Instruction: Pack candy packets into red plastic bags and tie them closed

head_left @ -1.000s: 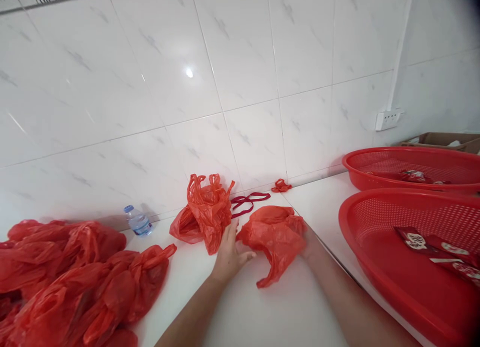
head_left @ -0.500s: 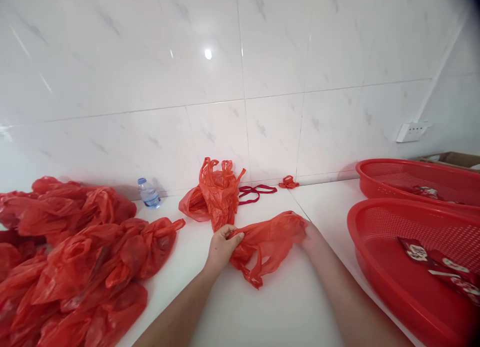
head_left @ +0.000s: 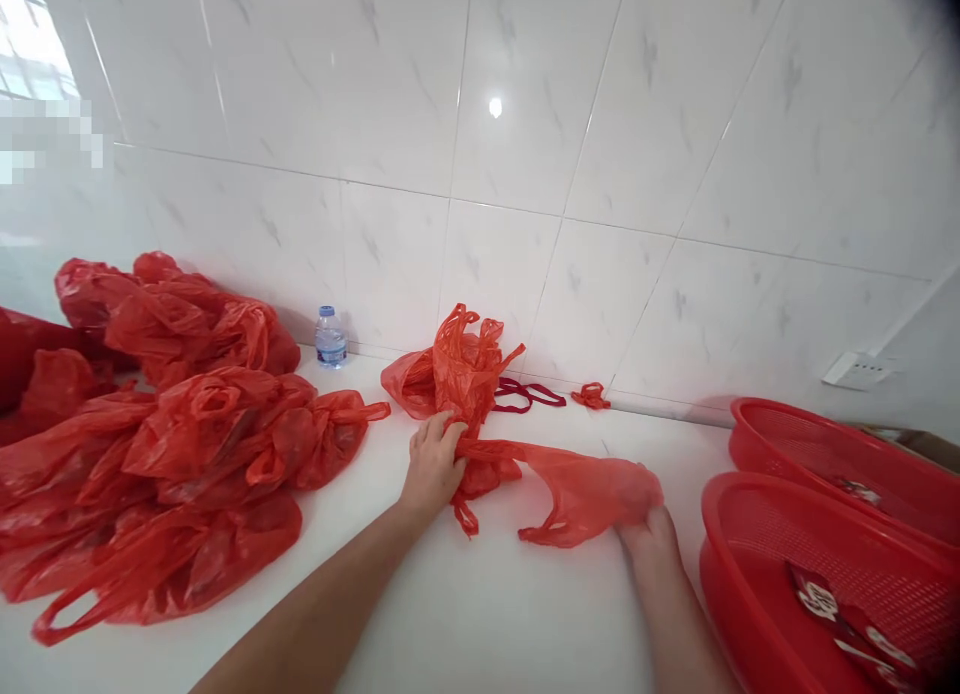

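Observation:
A thin red plastic bag [head_left: 592, 489] is stretched between my two hands above the white table. My left hand [head_left: 435, 464] is closed on its gathered left end, with the fingers curled over the plastic. The bag's right end covers the fingers of my right hand [head_left: 651, 534], which grips it there; the fingertips are hidden under the film. One handle loop of the bag hangs down between the hands. Just beyond my left hand lies a bunch of crumpled red plastic bags [head_left: 469, 369], touching or close to the fingers.
Filled, knotted red bags [head_left: 225, 434] are heaped at the left. A water bottle [head_left: 331, 339] stands by the tiled wall. Dark red straps [head_left: 529, 394] and a small red scrap [head_left: 591, 396] lie near it. Red baskets [head_left: 720, 534] with small packets [head_left: 817, 594] are at the right.
My view has turned left. My hands have moved further apart, drawing the bag out longer. My left hand has shifted its hold toward the bunch of bags.

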`<state>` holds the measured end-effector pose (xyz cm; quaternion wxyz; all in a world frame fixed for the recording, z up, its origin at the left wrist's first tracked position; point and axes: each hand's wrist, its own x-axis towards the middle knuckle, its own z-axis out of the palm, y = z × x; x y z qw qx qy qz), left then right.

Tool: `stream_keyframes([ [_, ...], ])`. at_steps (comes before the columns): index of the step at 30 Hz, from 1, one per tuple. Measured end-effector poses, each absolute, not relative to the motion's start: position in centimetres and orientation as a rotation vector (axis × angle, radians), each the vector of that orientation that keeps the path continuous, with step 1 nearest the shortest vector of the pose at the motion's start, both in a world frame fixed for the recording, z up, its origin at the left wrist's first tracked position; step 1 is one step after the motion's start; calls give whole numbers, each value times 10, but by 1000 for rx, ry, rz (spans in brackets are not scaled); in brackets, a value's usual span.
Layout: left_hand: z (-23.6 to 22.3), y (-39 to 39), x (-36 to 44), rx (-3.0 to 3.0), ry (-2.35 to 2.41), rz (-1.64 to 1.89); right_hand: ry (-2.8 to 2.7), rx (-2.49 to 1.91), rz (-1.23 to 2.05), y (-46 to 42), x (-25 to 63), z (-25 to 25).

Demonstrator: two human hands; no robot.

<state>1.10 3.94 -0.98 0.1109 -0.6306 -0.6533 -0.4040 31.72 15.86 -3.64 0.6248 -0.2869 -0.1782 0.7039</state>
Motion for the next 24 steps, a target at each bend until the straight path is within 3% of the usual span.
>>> stream_keyframes([
  [7,-17,24,20,-2302,-1685,-1119,-344,-586,1567,162,329,-33],
  [11,-22,26,28,-2439,-1830,-1038,-276,-563,1487,159,338,-33],
  [20,-20,59,35,-1955,-2219,-1464,-257,-612,1532,154,331,-33],
  [24,-17,94,56,-1866,-2204,-1463,-334,-673,1485,153,333,-33],
])
